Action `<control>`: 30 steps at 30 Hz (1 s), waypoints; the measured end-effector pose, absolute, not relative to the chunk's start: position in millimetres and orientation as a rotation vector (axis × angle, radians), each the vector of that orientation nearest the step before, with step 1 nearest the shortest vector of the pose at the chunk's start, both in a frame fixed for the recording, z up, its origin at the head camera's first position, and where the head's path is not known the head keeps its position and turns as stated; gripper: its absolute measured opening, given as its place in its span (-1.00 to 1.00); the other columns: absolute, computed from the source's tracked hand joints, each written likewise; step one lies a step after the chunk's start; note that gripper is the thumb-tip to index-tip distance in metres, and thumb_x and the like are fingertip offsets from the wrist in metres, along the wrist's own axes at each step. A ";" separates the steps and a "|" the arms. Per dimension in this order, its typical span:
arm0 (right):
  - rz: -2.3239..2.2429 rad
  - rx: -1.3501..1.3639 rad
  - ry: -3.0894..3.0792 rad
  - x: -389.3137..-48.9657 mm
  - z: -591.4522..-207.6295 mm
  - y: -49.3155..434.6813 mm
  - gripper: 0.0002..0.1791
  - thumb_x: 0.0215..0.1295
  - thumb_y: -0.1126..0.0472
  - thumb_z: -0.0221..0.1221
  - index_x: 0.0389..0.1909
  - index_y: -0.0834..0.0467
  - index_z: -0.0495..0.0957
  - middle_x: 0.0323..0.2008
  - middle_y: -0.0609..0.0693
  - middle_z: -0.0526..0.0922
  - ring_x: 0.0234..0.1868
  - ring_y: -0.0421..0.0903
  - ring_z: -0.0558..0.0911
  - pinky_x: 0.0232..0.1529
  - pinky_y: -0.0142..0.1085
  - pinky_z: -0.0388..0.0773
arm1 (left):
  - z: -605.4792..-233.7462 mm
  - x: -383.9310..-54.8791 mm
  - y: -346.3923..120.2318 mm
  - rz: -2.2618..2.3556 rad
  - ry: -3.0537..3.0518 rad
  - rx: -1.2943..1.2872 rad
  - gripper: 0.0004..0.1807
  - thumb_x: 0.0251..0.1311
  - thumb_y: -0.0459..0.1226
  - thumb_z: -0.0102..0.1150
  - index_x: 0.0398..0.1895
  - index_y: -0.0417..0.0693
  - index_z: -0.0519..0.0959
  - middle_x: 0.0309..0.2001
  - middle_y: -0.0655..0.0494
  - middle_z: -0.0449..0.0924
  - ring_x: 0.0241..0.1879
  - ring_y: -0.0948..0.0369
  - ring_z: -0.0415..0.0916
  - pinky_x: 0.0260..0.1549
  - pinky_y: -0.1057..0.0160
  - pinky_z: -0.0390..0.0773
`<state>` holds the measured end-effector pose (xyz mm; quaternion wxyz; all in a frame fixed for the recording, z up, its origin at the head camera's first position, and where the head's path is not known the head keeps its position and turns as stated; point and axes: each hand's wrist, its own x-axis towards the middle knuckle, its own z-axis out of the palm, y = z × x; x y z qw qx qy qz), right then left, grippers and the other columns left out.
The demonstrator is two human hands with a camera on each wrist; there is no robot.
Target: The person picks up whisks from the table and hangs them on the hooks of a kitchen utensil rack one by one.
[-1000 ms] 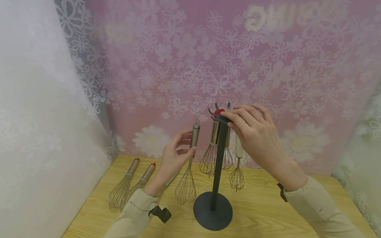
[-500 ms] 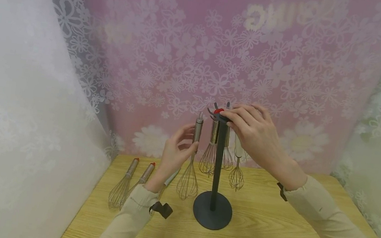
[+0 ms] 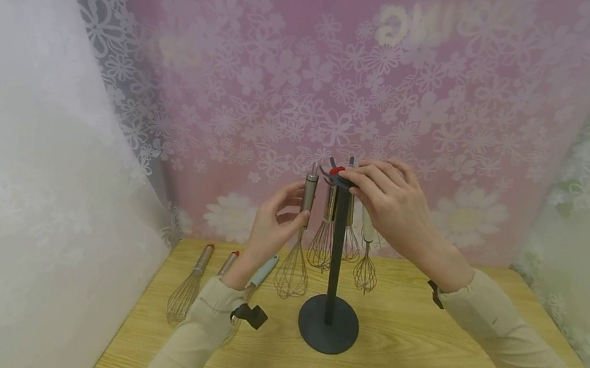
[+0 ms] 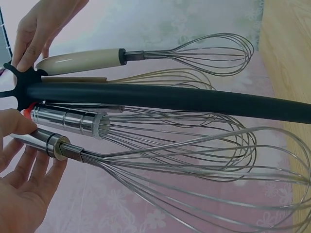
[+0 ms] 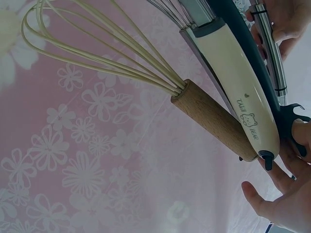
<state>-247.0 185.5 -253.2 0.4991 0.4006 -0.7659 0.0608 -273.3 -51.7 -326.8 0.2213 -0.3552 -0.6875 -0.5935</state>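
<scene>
My left hand (image 3: 272, 221) grips the steel handle of a balloon whisk (image 3: 309, 195), held upright with its wires down, just left of the black utensil stand (image 3: 338, 250). The handle's hanging loop is close to the stand's hooks; whether they touch I cannot tell. My right hand (image 3: 400, 203) holds the top of the stand with fingers and thumb. Several whisks hang there: a steel one with a red tip (image 4: 63, 119), a cream-handled one (image 5: 238, 82) and a wooden-handled one (image 5: 209, 116). In the left wrist view, the held whisk's wires overlap those of the steel one.
On the left of the wooden table (image 3: 407, 351) lie a red-tipped whisk (image 3: 184, 296), a second red-tipped whisk (image 3: 228, 263) partly behind the left forearm, and a pale blue-handled one (image 3: 264, 270). A pink flowered curtain (image 3: 283, 97) hangs behind the table.
My left hand has raised the whisk and brought it slightly right, nearer the stand's hooks. More of the pale blue handle shows. My right hand stays on the stand's top.
</scene>
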 end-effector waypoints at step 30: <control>0.156 0.974 -1.846 -246.2 -253.9 185.0 -0.61 0.24 0.38 0.35 0.11 0.25 0.64 -0.05 0.19 0.69 0.06 0.23 0.60 0.12 0.19 0.46 | -336.6 -268.9 -42.5 -1.698 -1.975 -1.021 -0.44 0.32 -0.45 0.26 0.39 -0.18 0.44 0.15 -0.21 0.59 0.06 -0.10 0.61 -0.05 -0.04 0.69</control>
